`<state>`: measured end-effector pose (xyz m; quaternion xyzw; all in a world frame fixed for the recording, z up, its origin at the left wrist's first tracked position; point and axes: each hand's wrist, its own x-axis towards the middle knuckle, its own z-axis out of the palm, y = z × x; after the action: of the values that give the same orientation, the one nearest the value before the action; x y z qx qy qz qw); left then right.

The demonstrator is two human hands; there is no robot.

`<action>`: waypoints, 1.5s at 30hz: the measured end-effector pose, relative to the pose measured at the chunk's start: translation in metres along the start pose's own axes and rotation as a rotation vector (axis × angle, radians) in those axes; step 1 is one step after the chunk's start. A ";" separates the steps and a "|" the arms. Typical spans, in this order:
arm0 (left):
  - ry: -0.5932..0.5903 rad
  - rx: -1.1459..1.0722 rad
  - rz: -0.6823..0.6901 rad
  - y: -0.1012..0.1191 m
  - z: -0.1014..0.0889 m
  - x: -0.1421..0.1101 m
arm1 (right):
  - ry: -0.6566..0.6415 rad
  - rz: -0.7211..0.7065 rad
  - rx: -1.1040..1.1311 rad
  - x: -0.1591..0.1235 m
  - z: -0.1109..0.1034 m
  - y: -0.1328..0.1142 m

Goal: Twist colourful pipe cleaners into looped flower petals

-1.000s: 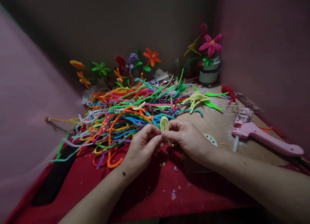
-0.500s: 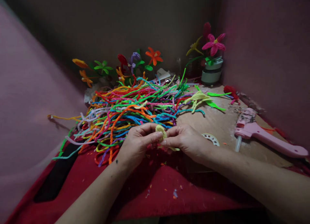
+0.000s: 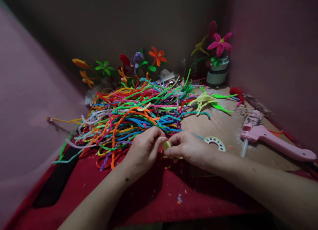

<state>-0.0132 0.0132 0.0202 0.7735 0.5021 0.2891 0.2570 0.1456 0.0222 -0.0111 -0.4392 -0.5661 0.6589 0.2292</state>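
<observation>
A pale yellow pipe cleaner (image 3: 167, 144), bent into a small loop, is pinched between my two hands above the red cloth. My left hand (image 3: 146, 147) is closed on its upper left side, thumb against the curled fingers. From the other side, my right hand (image 3: 182, 145) grips it between thumb and forefinger. Fingers hide most of the piece. Just beyond my hands spreads a tangled heap of coloured pipe cleaners (image 3: 139, 110). More pale yellow pipe cleaners (image 3: 203, 100), shaped with pointed ends, lie at the heap's right end.
On the cardboard (image 3: 223, 120) at right are a pink glue gun (image 3: 273, 140) and a white ring with holes (image 3: 215, 143). Pipe-cleaner flowers (image 3: 157, 56) stand behind the heap. A grey-green container (image 3: 217, 74) is at the back right, a black strip (image 3: 56, 180) at left.
The yellow loop stood upright between my fingertips; it has tipped over and sunk lower, now mostly covered. My left hand has turned and its fingers have curled in more.
</observation>
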 end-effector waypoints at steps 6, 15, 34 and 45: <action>-0.213 -0.268 -0.165 0.004 -0.007 0.002 | 0.024 0.004 0.004 -0.005 0.005 -0.004; -0.270 -0.227 -0.142 0.006 -0.010 0.001 | -0.047 0.011 0.105 -0.006 0.008 -0.005; -0.141 -0.398 -0.226 0.002 -0.004 -0.001 | 0.018 -0.068 0.041 -0.005 0.005 -0.003; 0.063 -0.618 -0.411 0.004 0.006 -0.002 | 0.068 -0.117 0.054 -0.005 0.003 -0.002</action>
<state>-0.0070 0.0092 0.0185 0.5331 0.5436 0.3931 0.5155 0.1456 0.0172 -0.0078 -0.4210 -0.5648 0.6440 0.2983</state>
